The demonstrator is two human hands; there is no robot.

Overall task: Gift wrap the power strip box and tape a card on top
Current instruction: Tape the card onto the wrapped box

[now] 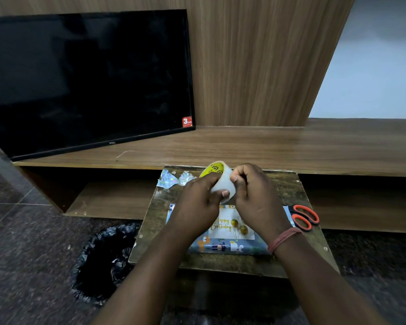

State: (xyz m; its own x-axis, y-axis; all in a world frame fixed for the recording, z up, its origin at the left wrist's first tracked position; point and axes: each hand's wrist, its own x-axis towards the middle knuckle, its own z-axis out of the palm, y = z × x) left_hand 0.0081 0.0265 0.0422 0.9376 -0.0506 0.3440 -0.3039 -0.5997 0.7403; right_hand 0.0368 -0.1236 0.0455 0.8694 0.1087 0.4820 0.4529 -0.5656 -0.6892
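A large black flat-screen television (87, 78) leans on the long wooden shelf unit (267, 146) at the back. In front stands a small dark, worn wooden counter (288, 188), with a black plastic bin bag (103, 261) on the floor to its left. On the counter lies the flat box wrapped in blue cartoon-print paper (220, 247), a white "Happy Birthday" card with gold balloons (230, 227) resting on top. Both hands hover just above the box's far edge. The left hand (197, 202) grips a roll of clear tape with a yellow core (222, 181), thumb across its face; the right hand (253, 195), fingers curled, pinches at the roll's edge. Orange-handled scissors (304, 218) lie right of the box, crumpled wrapping scraps (174, 179) at the far left corner
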